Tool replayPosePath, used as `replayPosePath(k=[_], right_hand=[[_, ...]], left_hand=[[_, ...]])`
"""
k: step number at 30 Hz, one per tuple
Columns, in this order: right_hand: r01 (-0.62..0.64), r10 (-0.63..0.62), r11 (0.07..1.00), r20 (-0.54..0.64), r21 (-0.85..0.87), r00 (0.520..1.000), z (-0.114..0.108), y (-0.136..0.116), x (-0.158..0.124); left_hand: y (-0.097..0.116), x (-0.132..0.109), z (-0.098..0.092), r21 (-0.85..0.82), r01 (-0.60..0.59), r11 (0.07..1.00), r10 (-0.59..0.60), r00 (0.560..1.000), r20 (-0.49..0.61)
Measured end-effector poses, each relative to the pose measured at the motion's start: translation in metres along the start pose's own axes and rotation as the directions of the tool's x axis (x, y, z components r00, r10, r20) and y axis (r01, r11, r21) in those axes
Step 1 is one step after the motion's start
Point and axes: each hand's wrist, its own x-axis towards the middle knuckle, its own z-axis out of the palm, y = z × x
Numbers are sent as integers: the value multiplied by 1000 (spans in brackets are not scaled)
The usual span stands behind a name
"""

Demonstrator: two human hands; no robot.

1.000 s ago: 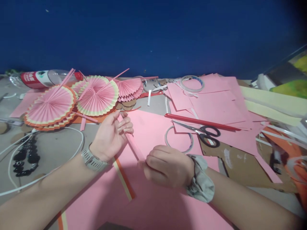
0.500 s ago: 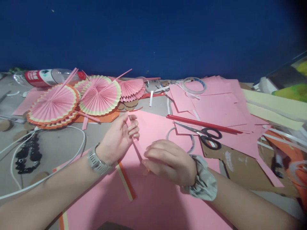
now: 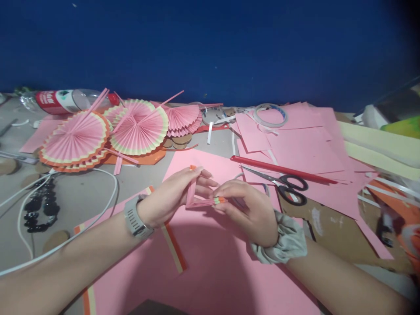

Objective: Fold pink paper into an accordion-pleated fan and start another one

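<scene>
Between my hands is a pleated pink paper strip (image 3: 201, 203), bent into an L with orange and pale-green tips. My left hand (image 3: 172, 192) is closed on its upright left arm, the thumb along it and the fingers curled behind. With thumb and fingertips, my right hand (image 3: 247, 208) pinches the strip's right end by the coloured tip. Beneath both hands lies a large pink paper sheet (image 3: 197, 271), with an orange-and-cream strip (image 3: 175, 249) on it near my left wrist. Black-handled scissors (image 3: 282, 183) rest just beyond my right hand.
Finished pleated paper fans (image 3: 75, 138) are piled at the back left, in front of a plastic bottle (image 3: 54, 101). A white cable (image 3: 116, 188) loops near black beads (image 3: 41, 208). Rightward are a red rod (image 3: 282, 168), pink sheets (image 3: 302, 144), a tape roll (image 3: 271, 116) and cardboard (image 3: 328, 223).
The pleated strip, straight and slanting before, is now bent into an L. My right hand has moved slightly up and right with its end, and my left hand has turned and shifted right.
</scene>
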Motion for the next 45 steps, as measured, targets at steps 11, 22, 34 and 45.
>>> replayPosePath(k=[11,22,34,45], right_hand=[[-27,27,1000,1,-6,1000,0,3,5],[-116,120,991,60,-65,991,1,0,4],[-10,18,994,72,-112,997,8,-1,7],[318,-303,946,184,-59,935,5,-1,1]], left_hand=[[-4,-1,-2,128,78,989,-87,994,65],[-5,-3,2,198,124,972,-148,983,110],[2,-7,9,477,-40,878,-21,992,122],[-6,-4,3,269,29,963,-40,999,34]])
